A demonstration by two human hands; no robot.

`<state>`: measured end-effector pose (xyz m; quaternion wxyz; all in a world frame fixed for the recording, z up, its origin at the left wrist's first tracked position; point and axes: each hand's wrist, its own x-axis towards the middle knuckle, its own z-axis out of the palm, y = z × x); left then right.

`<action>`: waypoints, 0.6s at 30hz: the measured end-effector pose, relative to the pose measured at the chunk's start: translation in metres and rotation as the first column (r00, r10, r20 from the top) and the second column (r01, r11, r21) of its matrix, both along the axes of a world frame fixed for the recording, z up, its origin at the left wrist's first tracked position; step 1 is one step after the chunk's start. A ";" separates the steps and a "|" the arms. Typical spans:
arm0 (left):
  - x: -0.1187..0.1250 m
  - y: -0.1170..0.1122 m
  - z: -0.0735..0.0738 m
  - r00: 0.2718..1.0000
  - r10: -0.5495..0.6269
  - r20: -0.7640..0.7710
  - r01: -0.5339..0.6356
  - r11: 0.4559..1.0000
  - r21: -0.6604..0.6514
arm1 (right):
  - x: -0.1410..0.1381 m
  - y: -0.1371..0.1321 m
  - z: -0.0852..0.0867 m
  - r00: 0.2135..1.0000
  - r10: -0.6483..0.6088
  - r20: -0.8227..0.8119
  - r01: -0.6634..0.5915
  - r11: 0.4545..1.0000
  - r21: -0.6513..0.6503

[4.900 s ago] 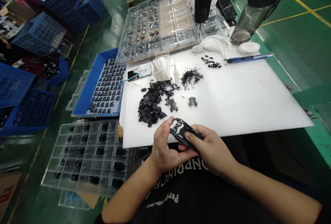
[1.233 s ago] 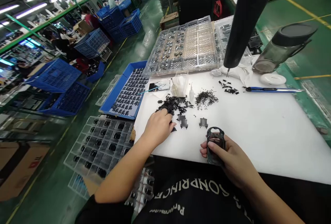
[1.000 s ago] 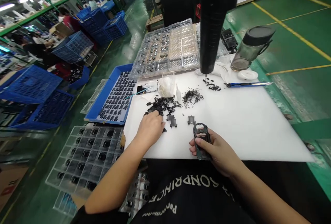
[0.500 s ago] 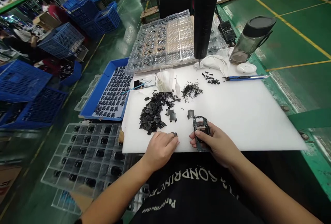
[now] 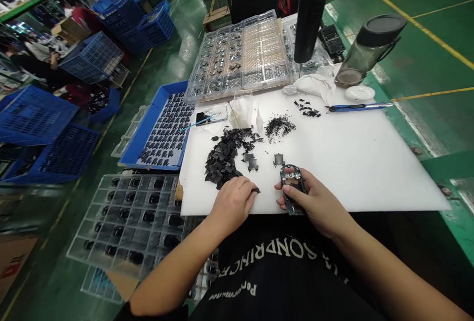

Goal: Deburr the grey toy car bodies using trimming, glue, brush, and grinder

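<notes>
Right hand (image 5: 309, 201), grip clamped on a dark plastic frame (image 5: 292, 187), at the near edge of the white counter (image 5: 363, 178). Left hand (image 5: 231, 206) low on the counter, fingertips (image 5: 252, 191) against a small black piece (image 5: 256, 190), grip unclear, just beside a heap of black scraps (image 5: 222, 158). Small dark bracket (image 5: 279, 160) just beyond the frame.

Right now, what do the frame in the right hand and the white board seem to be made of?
The frame looks like glossy dark plastic, from its shiny highlights, though metal is possible. The board looks like matte white plastic, evenly smooth.
</notes>
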<state>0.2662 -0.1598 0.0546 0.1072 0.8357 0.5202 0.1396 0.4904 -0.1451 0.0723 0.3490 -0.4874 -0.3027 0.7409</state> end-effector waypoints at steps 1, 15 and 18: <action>-0.001 0.001 0.001 1.000 -0.001 0.020 0.001 1.000 -0.016 | -0.001 -0.001 0.002 1.000 -0.003 0.012 0.003 1.000 0.005; 0.043 0.027 0.040 0.965 -0.113 0.236 0.061 0.974 0.219 | -0.015 -0.008 0.010 0.968 0.208 0.139 -0.237 0.941 0.242; 0.045 0.029 0.033 0.965 -0.113 0.235 0.072 0.981 0.179 | -0.015 -0.010 0.014 0.962 0.213 0.168 -0.251 0.933 0.257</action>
